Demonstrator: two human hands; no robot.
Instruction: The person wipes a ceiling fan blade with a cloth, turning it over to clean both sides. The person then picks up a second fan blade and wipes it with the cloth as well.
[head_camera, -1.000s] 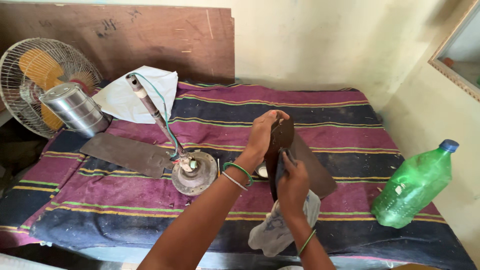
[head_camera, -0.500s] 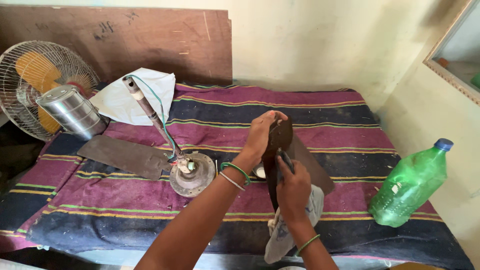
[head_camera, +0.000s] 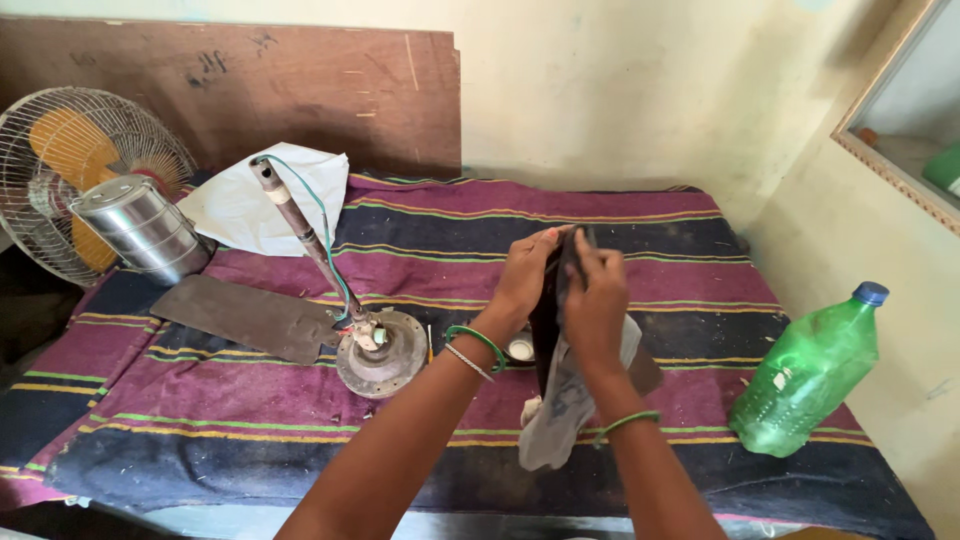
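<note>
1. The right hand (head_camera: 597, 295) is closed over a grey cloth (head_camera: 560, 410), pressing it against the dark fan blade (head_camera: 548, 300); the fingers wrap the blade's near face.
2. The left hand (head_camera: 525, 275) grips the same blade by its far edge near the top, thumb and fingers pinched shut on it.
3. The blade stands held up over the middle of the striped bedcover (head_camera: 620, 215), just right of the round fan motor (head_camera: 380, 350).
4. It looks like thin sheet metal: stiff, fairly light, probably dusty and with hard edges, so a hold on the flat faces through the cloth seems safest.
5. Its long axis runs nearly upright, upper end toward the far wall, lower end hidden behind the hanging cloth.
6. A second blade (head_camera: 245, 318) lies flat to the left, pointing at the motor.
</note>
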